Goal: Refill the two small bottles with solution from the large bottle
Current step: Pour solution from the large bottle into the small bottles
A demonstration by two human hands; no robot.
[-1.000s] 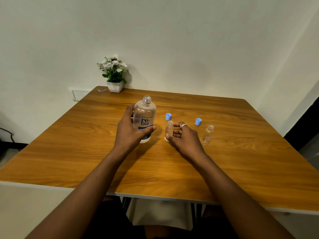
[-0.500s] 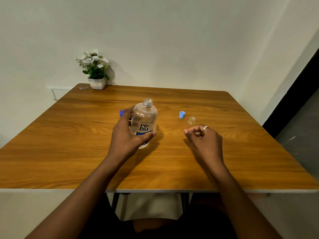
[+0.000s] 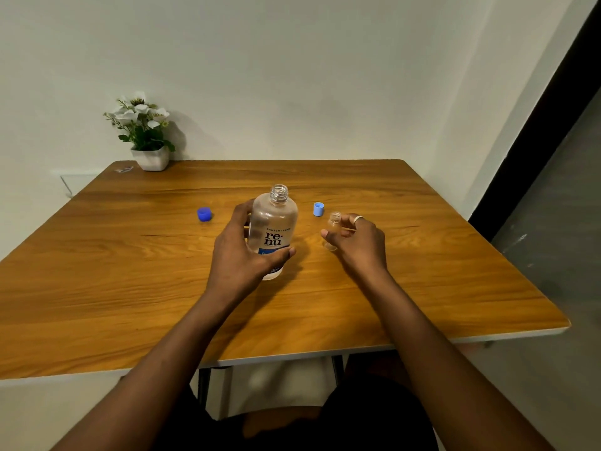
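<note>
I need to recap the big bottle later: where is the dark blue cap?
In the head view, the dark blue cap lies on the table, left of the large bottle held by the left hand.

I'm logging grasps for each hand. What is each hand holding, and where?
The left hand wraps the large bottle around its lower body. The right hand pinches the small bottle at its side, below the neck.

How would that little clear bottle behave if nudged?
The small bottle is narrow, upright and looks empty, so it is probably light and tips easily. Its mouth is uncapped, so anything inside could spill. The right hand is around it, likely steadying it.
</note>
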